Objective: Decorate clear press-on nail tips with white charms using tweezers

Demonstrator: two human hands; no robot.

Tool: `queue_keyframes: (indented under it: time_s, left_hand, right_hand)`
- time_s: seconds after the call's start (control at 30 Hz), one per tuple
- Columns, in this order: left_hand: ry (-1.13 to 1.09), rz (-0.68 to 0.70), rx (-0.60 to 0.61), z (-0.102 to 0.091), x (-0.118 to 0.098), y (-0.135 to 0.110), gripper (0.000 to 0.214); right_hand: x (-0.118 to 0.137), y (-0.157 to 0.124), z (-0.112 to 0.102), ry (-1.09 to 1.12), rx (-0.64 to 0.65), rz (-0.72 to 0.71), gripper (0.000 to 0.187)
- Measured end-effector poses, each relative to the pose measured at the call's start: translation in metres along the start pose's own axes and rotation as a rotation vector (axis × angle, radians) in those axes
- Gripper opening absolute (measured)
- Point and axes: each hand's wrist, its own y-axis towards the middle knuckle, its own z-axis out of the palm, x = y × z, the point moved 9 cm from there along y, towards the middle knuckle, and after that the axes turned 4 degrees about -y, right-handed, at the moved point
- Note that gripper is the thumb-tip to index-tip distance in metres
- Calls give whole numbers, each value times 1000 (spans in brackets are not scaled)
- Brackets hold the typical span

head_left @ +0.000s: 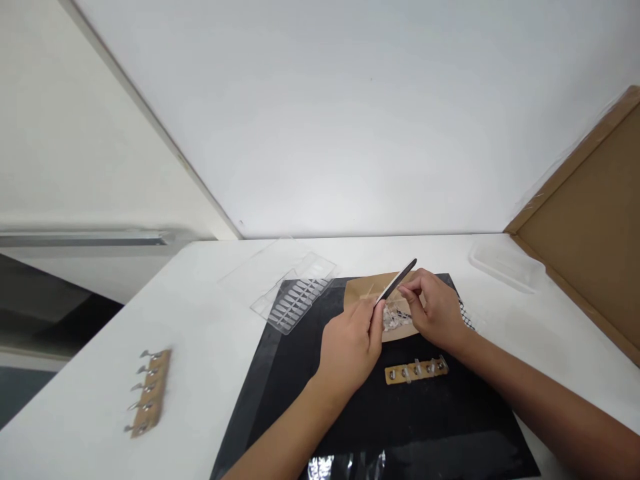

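My left hand (351,340) is closed around a slim nail file (399,280), dark on one face with a pale edge, its tip slanting up to the right. Close beside the file, my right hand (434,308) is pinched; whatever lies between its fingertips is too small to make out. Under both hands, a brown sheet (356,290) carries a heap of small whitish pieces (397,319). Nearer to me, a tan strip (417,371) with several round metal studs and clear nail tips lies on the black mat (400,427).
A clear tray of nail tips (299,300) overlaps the mat's back left corner. Another tan strip with metal clips (149,393) lies left on the white table (200,373). At the right are a clear plastic container (507,267) and a cardboard box (595,220).
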Motion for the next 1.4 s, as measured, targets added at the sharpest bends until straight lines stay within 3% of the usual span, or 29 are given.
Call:
queue_keyframes:
  time_s: [0.17,0.4,0.63,0.87,1.1,1.27,1.4]
  left_hand:
    - [15,1,18,3,0,-1,28]
    - [78,80,34,9,-7,-6,29]
    - [186,4,201,22,4,-4,34]
    - [199,88,95,15,-4,-4,33]
    - [137,74,60,13,-7,-5,29]
    - [142,94,43,14,-7,-6,30]
    - [150,100,53,15,-7,-6,32]
  right_hand:
    - [2,-5,-6,89,-10,12,23]
    - [4,-14,-11,41,-26,53,20]
    - [4,-15,-7,4,-2,97,18]
    - [6,-14,2,14,23,100,20]
    - [17,-14,4,88,84,98,18]
    - [11,-9,-1,12,20,130,18]
    - [12,-8,8,24,114,107,19]
